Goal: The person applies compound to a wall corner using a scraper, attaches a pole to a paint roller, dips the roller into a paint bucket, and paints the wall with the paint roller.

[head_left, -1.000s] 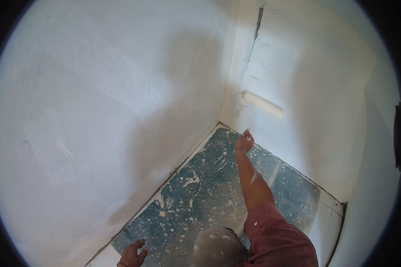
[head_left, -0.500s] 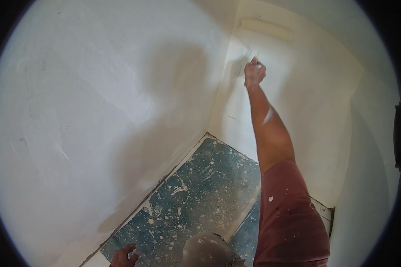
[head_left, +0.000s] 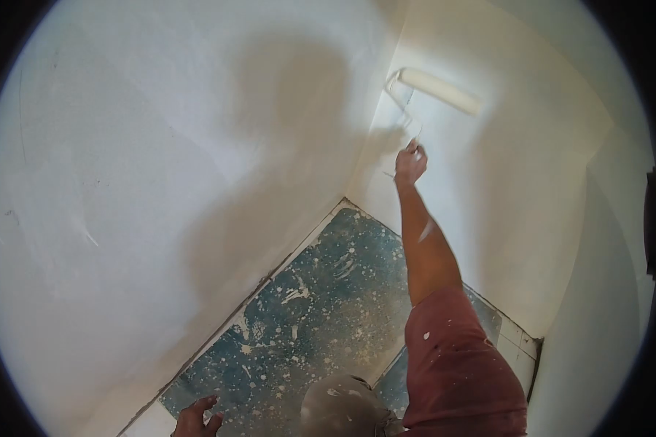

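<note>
My right hand (head_left: 411,163) is closed around the handle of a paint roller (head_left: 440,91), the arm stretched out toward the right-hand wall (head_left: 517,167). The pale roller sleeve lies slanted against that wall, just right of the corner, with its bent wire frame running down to my fingers. Low at the left, my left hand (head_left: 197,418) hangs over the edge of the blue sheet with its fingers apart and nothing in them.
A blue sheet (head_left: 299,320) spattered with white paint covers the floor, with pale tiles (head_left: 516,339) beside it. The left wall (head_left: 124,218) carries a large shadow. A rounded, paint-marked cap or knee-like shape (head_left: 342,408) shows at the bottom.
The roller and my right hand went up the wall, then came partway back down. The crack seen earlier beside the corner is mostly out of sight. My left hand stays low and open.
</note>
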`<state>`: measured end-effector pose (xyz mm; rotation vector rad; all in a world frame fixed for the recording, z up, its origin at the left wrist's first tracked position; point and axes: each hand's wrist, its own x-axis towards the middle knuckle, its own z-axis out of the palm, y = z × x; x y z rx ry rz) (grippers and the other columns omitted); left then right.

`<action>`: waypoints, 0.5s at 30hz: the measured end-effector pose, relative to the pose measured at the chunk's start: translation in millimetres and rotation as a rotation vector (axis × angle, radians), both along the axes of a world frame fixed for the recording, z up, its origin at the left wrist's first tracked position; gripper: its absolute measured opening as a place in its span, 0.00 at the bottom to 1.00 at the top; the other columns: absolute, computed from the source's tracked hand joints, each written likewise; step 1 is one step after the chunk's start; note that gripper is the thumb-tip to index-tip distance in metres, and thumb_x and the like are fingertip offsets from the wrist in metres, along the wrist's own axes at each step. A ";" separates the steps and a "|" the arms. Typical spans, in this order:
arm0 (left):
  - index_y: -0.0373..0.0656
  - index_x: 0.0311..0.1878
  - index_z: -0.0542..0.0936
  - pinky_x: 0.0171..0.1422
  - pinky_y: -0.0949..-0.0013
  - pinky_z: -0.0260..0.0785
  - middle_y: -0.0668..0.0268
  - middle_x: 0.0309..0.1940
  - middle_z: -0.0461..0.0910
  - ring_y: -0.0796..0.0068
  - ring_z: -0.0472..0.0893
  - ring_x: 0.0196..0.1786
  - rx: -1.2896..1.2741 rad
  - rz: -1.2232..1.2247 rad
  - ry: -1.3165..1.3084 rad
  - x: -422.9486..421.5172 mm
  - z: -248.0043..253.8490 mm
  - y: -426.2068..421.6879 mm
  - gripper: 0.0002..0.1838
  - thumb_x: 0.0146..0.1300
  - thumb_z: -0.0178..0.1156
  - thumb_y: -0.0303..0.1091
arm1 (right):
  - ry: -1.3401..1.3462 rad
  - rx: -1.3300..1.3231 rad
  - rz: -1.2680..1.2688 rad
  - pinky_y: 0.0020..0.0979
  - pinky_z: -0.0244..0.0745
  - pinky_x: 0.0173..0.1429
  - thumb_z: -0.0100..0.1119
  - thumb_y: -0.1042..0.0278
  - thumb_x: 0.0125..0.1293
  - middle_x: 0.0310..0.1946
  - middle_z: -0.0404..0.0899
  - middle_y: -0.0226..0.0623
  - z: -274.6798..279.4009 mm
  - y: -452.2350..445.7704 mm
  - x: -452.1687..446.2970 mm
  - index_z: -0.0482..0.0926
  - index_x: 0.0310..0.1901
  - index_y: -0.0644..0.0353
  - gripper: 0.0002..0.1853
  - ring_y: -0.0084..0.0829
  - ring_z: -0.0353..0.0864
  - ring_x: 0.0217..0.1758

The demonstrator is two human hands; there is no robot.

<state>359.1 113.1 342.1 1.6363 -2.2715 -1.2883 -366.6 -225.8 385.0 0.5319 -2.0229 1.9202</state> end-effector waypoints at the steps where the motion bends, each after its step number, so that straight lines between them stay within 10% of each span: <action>1: 0.35 0.66 0.76 0.72 0.55 0.68 0.47 0.64 0.78 0.49 0.76 0.68 0.011 0.006 -0.009 -1.8 3.2 0.6 0.25 0.69 0.60 0.36 | -0.036 0.006 0.045 0.37 0.77 0.50 0.64 0.50 0.69 0.43 0.83 0.46 -34.8 -1.8 -0.4 0.77 0.61 0.65 0.28 0.35 0.81 0.43; 7: 0.35 0.66 0.76 0.72 0.55 0.67 0.48 0.63 0.78 0.50 0.76 0.68 0.034 0.098 -0.082 6.6 11.8 20.8 0.24 0.70 0.60 0.36 | -0.299 -0.182 0.153 0.31 0.74 0.36 0.62 0.53 0.72 0.35 0.80 0.37 -201.6 -7.4 37.7 0.79 0.55 0.62 0.21 0.28 0.77 0.33; 15: 0.35 0.66 0.76 0.72 0.56 0.67 0.48 0.62 0.79 0.51 0.76 0.68 0.025 0.133 -0.119 11.8 18.1 42.7 0.24 0.70 0.61 0.36 | -1.040 -0.499 0.317 0.40 0.63 0.29 0.59 0.53 0.72 0.28 0.77 0.33 -258.2 34.5 115.0 0.77 0.35 0.58 0.16 0.30 0.69 0.26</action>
